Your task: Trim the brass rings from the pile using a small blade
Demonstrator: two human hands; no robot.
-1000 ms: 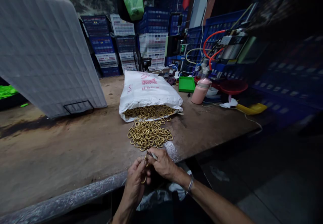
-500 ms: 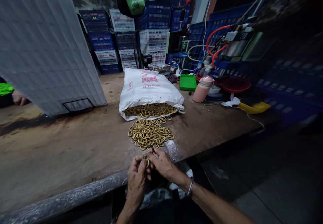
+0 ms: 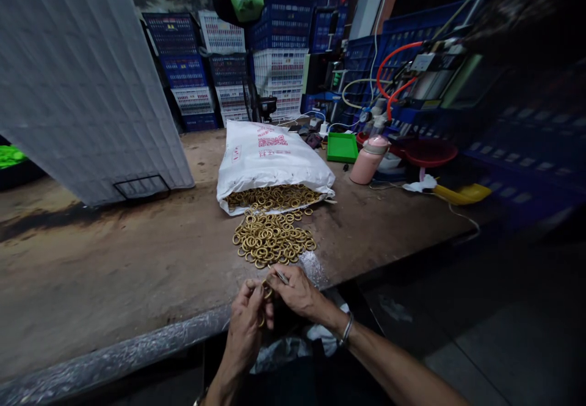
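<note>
Just past the table's front edge, my left hand (image 3: 246, 317) is closed on brass-coloured rings. One ring (image 3: 267, 291) shows at the fingertips, and another ring (image 3: 261, 320) sits lower against the fingers. My right hand (image 3: 300, 293) meets it from the right, its fingers wrapped round a slim metal tool (image 3: 282, 278) whose tip points toward the rings; the fingers hide most of the tool. Beyond both hands lies a heap of loose rings (image 3: 270, 241). It spills from the mouth of a white woven sack (image 3: 274, 165) with red print, lying on its side.
Left on the worktable (image 3: 151, 259) stands a tall ribbed grey-white panel (image 3: 96, 88). At the right are a green tray (image 3: 342, 148), a pink bottle (image 3: 367, 163), a red dish (image 3: 430, 152) and a yellow scoop (image 3: 464, 194). Stacked crates (image 3: 281, 67) fill the back.
The rings in my left hand have shifted, one now showing lower down. My right hand's tool has turned slightly. Another person's hand at the far left is out of sight.
</note>
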